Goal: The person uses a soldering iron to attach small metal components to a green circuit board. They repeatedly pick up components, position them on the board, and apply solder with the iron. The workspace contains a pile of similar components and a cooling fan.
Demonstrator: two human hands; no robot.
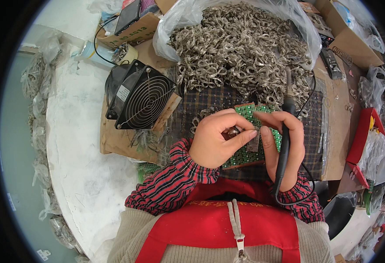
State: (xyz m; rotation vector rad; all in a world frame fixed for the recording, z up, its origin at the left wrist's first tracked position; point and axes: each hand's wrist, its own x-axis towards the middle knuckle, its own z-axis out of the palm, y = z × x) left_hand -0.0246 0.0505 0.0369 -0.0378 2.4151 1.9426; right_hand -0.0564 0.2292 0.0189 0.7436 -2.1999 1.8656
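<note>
A panel of green circuit boards (245,158) lies on the dark checked cloth in front of me, partly covered by both hands. My left hand (212,139) is closed over it, thumb and forefinger pinched together. Something small and shiny shows inside its curled fingers, too hidden to name. My right hand (292,144) holds a soldering iron (289,104) by its black handle, the metal tip pointing up and away from the board. The thumb and fingertips of that hand are at the board, close to my left fingertips.
Beyond the board, a clear plastic bag (168,37) holds a heap of silvery wire loops (236,48). A black fan (146,98) stands at the left on cardboard. A red box (362,136) sits at the right. The iron's cord (308,173) loops beside my right wrist.
</note>
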